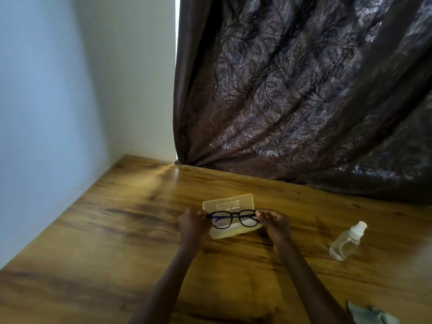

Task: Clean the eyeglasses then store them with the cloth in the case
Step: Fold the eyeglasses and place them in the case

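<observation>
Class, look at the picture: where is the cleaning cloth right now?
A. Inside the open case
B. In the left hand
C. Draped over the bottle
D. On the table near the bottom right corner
D: the cloth lies on the table, away from both hands holding the eyeglasses.

Your left hand [195, 224] and right hand [273, 224] cover both ends of the eyeglasses [233, 219], so the temples cannot be seen. The glasses and hands hide much of the translucent case [230, 203]; the print on its lid is too small to read. The cloth [371, 315] is cut off by the bottom edge. The spray bottle [347, 240] is blurred.
</observation>
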